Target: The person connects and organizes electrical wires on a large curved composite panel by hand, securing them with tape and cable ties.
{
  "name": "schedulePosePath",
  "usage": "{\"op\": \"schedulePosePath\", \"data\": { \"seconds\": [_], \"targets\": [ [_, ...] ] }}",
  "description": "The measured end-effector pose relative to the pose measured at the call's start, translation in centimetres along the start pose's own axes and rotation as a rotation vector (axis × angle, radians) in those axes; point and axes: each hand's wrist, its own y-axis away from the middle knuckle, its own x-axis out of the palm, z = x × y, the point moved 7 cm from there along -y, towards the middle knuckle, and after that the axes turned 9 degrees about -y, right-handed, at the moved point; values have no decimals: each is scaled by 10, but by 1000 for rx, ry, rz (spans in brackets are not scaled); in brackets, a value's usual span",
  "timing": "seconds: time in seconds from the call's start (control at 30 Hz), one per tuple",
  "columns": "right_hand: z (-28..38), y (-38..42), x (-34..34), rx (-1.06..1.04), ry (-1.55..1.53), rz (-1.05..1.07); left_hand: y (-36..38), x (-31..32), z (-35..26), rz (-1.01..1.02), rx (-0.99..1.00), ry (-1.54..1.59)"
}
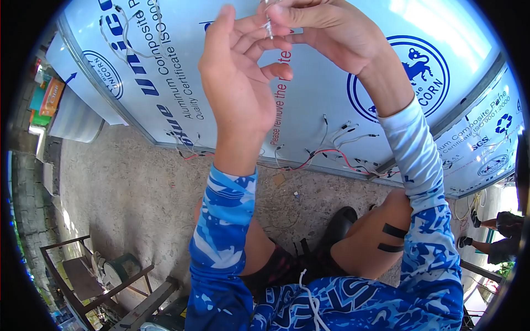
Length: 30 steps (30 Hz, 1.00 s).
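Observation:
Both hands are raised in front of a white printed panel (326,110). My right hand (342,36) pinches a small, thin silvery piece (269,28) between thumb and fingers; it looks like bare twisted wire ends, too small to make out surely. Beside it is my left hand (237,83), palm turned inward, thumb up and apart, fingers loosely curved behind the piece. I see nothing gripped in the left hand. Along the panel's lower edge run red and black wires (343,157), with several grey leads (345,132) sticking up from them.
Two black tape strips (393,238) are stuck on my right leg. More leads (126,36) hang at the panel's upper left. A metal frame (91,298) stands at lower left on the concrete floor (127,193). Another person's legs (488,234) show at far right.

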Motion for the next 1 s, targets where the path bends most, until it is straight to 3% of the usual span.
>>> {"op": "schedulePosePath", "data": {
  "seconds": [0.07, 0.17, 0.23, 0.37, 0.47, 0.57, 0.67, 0.73, 0.77, 0.83, 0.87, 0.93, 1.0],
  "targets": [
    [-5, 2, 2, 54, -11, 65, 0, 6, -3, 83, -6, 27],
    [2, 5, 4, 25, 25, -40, -1, 3, -13, -18, 69, -168],
    [5, 6, 5, 22, 14, -54, -2, 5, -21, 51, 263, -338],
    [8, 7, 7, 23, 31, 39, 0, 7, -21, 124, 224, -293],
    [16, 11, 6, 1, 56, -33, 3, 17, -17, 281, 26, -88],
    [8, 11, 3, 95, 31, -63, 4, 8, -14, 197, 188, -357],
    [9, 12, -4, 89, 24, -247, 8, 12, -10, 332, 271, -503],
    [17, 11, -8, 44, 100, -265, 14, 14, -13, 222, 468, -768],
    [17, 11, -6, 43, 101, -260, 13, 12, -8, 220, 472, -770],
    [12, 12, -3, 100, 95, -322, 33, 12, -36, -168, 1114, -1015],
    [10, 12, -3, 99, 90, -323, 29, 14, -33, -163, 1113, -1019],
    [4, 12, -2, 93, 61, -328, 43, 32, -41, -316, 1401, -1147],
    [3, 10, 2, 84, 64, -337, 51, 39, -48, -292, 1377, -1231]
  ]
}}
